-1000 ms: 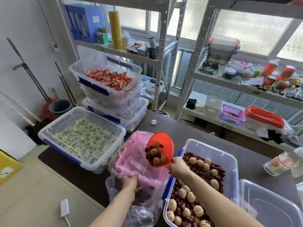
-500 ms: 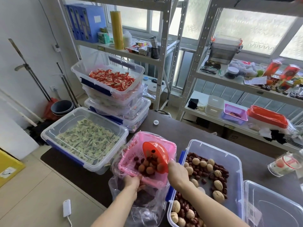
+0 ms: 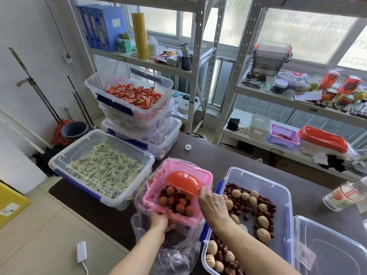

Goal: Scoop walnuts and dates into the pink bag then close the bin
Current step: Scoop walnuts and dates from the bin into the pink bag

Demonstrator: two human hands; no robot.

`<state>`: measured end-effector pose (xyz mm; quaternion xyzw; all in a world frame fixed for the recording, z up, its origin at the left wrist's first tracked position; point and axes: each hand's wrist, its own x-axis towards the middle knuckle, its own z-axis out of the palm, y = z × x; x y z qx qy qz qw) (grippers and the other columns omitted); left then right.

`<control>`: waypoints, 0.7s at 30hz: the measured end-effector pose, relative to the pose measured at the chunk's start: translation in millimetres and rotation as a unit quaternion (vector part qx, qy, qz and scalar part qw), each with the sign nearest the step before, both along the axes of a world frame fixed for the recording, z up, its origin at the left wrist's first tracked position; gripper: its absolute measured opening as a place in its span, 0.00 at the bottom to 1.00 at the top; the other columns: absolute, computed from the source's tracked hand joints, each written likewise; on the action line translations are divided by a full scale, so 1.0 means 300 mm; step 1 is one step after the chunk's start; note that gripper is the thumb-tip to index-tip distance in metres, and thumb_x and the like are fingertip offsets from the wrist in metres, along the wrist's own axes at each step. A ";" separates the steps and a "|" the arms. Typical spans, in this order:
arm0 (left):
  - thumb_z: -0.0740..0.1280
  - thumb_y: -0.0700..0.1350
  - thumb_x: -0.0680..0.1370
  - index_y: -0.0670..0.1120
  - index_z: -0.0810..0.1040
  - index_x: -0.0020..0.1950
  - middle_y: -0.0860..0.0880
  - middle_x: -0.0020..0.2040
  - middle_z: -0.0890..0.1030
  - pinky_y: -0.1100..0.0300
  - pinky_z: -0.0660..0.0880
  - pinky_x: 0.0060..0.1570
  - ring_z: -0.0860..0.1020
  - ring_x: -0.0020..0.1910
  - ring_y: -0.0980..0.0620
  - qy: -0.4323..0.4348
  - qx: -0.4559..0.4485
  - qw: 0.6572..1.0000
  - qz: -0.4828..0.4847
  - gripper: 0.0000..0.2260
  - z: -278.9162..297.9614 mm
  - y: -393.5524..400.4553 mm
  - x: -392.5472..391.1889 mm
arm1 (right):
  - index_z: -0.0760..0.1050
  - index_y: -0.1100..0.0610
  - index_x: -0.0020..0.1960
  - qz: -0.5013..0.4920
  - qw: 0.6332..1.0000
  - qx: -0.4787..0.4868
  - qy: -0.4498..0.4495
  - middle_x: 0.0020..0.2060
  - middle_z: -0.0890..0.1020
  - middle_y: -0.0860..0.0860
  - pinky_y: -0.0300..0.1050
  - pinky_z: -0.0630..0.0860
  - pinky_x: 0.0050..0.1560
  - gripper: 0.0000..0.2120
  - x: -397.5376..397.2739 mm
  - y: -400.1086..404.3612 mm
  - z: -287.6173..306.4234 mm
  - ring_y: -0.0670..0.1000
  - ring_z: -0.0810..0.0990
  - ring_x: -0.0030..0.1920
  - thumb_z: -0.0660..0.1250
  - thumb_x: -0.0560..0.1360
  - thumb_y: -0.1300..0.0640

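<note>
The pink bag (image 3: 153, 187) stands open on the dark table, with walnuts and dates (image 3: 176, 201) lying inside it. My left hand (image 3: 158, 221) grips the bag's near edge. My right hand (image 3: 213, 205) holds the handle of a red scoop (image 3: 183, 182), which is turned mouth-down over the bag. To the right stands the clear bin (image 3: 278, 185) with blue latches, holding walnuts and dates (image 3: 256, 205). Its loose clear lid (image 3: 333, 249) lies at the far right.
A shut bin of green packets (image 3: 99, 167) sits left of the bag. Behind it, a stack of bins is topped by red packets (image 3: 135, 96). A clear plastic bag (image 3: 174, 253) lies under the pink one. Metal shelves line the back. A jar (image 3: 341, 195) lies at right.
My right hand has carried the full scoop over the bag and tipped it. The walnuts and dates have dropped into the bag. My left hand has kept its hold.
</note>
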<state>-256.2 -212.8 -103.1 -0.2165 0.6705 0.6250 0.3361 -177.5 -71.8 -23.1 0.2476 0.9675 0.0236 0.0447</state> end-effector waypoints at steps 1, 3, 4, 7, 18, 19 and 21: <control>0.68 0.35 0.76 0.34 0.73 0.60 0.36 0.43 0.80 0.61 0.76 0.20 0.80 0.32 0.44 0.004 -0.007 1.000 -0.005 0.13 0.002 -0.003 0.002 | 0.73 0.59 0.41 -0.005 1.000 0.001 0.001 0.29 0.79 0.52 0.44 0.68 0.23 0.10 0.004 0.003 0.013 0.55 0.81 0.26 0.65 0.70 0.73; 0.68 0.35 0.76 0.35 0.74 0.56 0.39 0.38 0.78 0.61 0.77 0.19 0.77 0.30 0.45 0.016 -0.013 1.000 -0.009 0.10 0.017 -0.007 0.012 | 0.73 0.60 0.46 -0.008 1.000 -0.004 0.028 0.33 0.81 0.53 0.45 0.67 0.27 0.10 0.018 0.019 0.031 0.56 0.83 0.31 0.60 0.73 0.74; 0.68 0.35 0.76 0.37 0.75 0.53 0.40 0.35 0.77 0.61 0.77 0.18 0.76 0.28 0.47 0.022 -0.012 1.000 -0.010 0.06 0.024 -0.009 0.017 | 0.72 0.61 0.49 -0.006 1.000 -0.008 0.028 0.37 0.81 0.54 0.47 0.69 0.29 0.12 0.026 0.029 0.033 0.57 0.84 0.35 0.57 0.74 0.74; 0.69 0.36 0.76 0.42 0.74 0.45 0.43 0.31 0.75 0.62 0.76 0.19 0.72 0.26 0.49 0.037 -0.012 0.999 -0.023 0.04 0.051 -0.011 0.037 | 0.69 0.62 0.56 -0.011 0.998 -0.034 0.051 0.43 0.81 0.56 0.51 0.76 0.37 0.16 0.050 0.064 0.035 0.59 0.84 0.42 0.52 0.75 0.74; 0.70 0.48 0.76 0.44 0.77 0.41 0.48 0.32 0.75 0.63 0.72 0.28 0.72 0.30 0.53 0.087 0.001 0.971 -0.223 0.09 0.198 0.082 0.209 | 0.69 0.58 0.57 -0.063 0.985 -0.062 0.146 0.41 0.83 0.55 0.47 0.68 0.34 0.13 0.218 0.168 0.104 0.59 0.82 0.39 0.56 0.74 0.67; 0.70 0.49 0.76 0.45 0.76 0.40 0.48 0.33 0.76 0.64 0.71 0.29 0.73 0.31 0.53 0.100 -0.001 0.965 -0.243 0.09 0.206 0.091 0.228 | 0.68 0.58 0.58 -0.070 0.985 -0.063 0.143 0.41 0.83 0.56 0.47 0.67 0.34 0.14 0.241 0.177 0.108 0.59 0.82 0.40 0.56 0.74 0.67; 0.70 0.48 0.76 0.46 0.76 0.40 0.49 0.34 0.76 0.64 0.70 0.30 0.73 0.32 0.54 0.125 -0.013 0.950 -0.284 0.08 0.217 0.104 0.258 | 0.69 0.58 0.58 -0.091 0.985 -0.054 0.138 0.42 0.82 0.56 0.47 0.67 0.34 0.16 0.289 0.201 0.112 0.60 0.82 0.40 0.55 0.73 0.69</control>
